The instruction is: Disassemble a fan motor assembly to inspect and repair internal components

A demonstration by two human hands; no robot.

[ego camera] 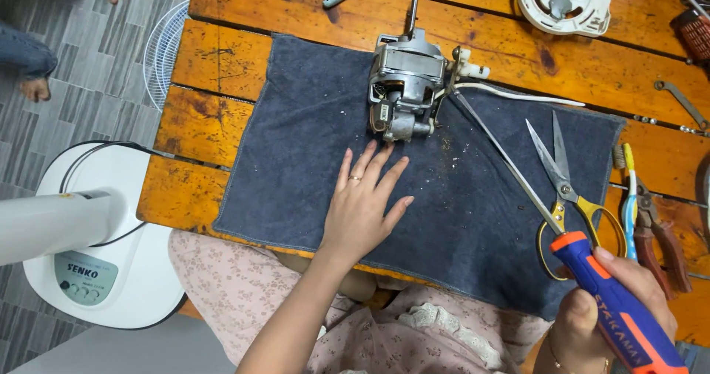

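Just beyond left-hand fingers (381, 160) lies motor (405, 89).

pale floral dress with lace trim, ring on left hand (360, 213), bracelet.

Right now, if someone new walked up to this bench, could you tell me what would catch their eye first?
Probably the bare metal fan motor at the far edge of the dark blue towel on the orange wooden table. The right hand holds a blue-and-orange screwdriver, its tip at the motor, while the left hand lies flat on the towel just below it. Yellow-handled scissors lie to the right.
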